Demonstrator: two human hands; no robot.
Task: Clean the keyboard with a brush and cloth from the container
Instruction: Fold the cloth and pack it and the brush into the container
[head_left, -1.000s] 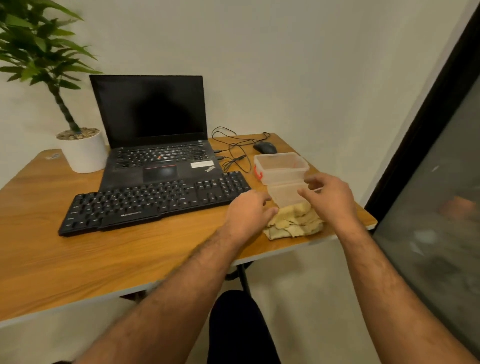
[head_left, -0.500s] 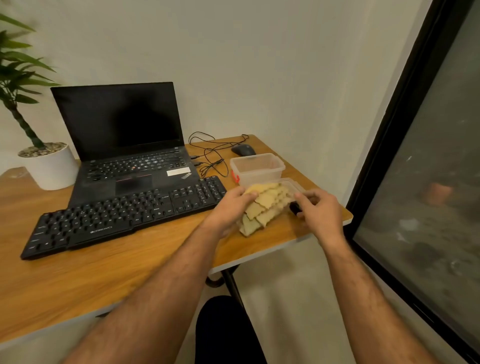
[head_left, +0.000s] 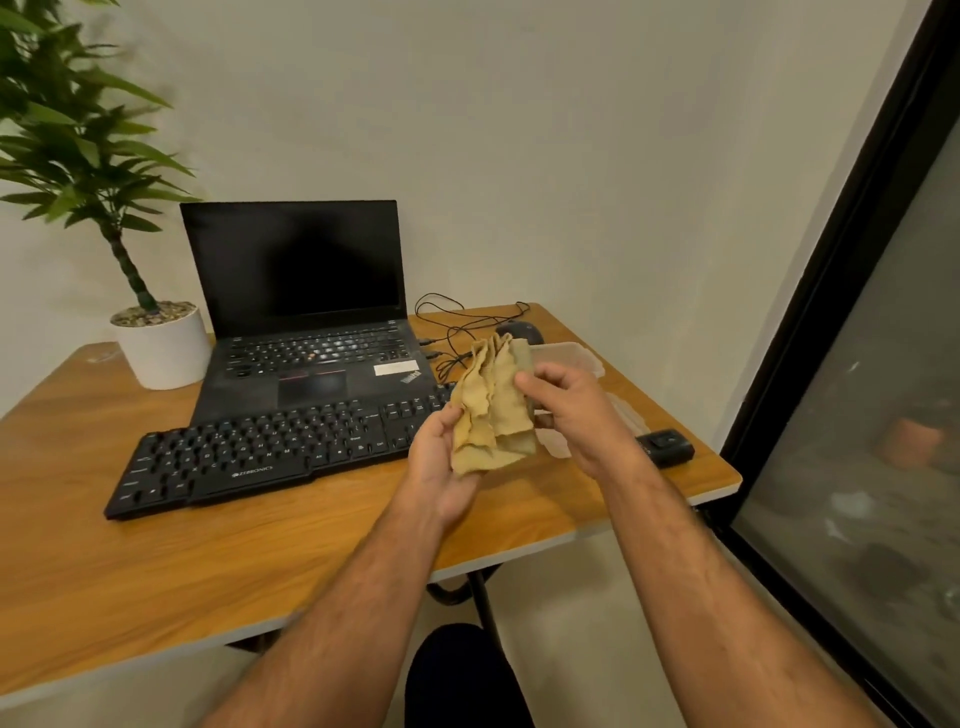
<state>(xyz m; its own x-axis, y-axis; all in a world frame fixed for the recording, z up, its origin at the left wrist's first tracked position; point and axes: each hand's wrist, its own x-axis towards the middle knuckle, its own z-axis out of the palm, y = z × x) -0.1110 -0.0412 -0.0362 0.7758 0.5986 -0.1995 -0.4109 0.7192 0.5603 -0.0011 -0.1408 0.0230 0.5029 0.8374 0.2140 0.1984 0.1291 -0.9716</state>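
- Your left hand is raised above the worktop, palm up; its fingers curl round the lower left edge of the cloth and grip it.
- Your right hand pinches the cloth's right edge between thumb and curled fingers; how the far fingertips lie behind the fabric you cannot tell.
- The cloth, tan and bunched in folds, hangs between both sets of fingers, clear of the worktop.
- Just left of your left fingers lies the keyboard, black, flat on the worktop; the cloth and your left hand cover its right end.
- Right of your right fingers, near the worktop's edge, sits a small black device.
- Behind your right fingers is the clear container, partly hidden by your hand; a clear lid lies flat beside your right wrist. The brush cannot be made out.
- Beyond the cloth's top lie a dark mouse and loose black cables.
- Further left of your fingers, behind the keyboard, stands an open laptop with a dark screen.
- Farthest left is a potted plant in a white pot.
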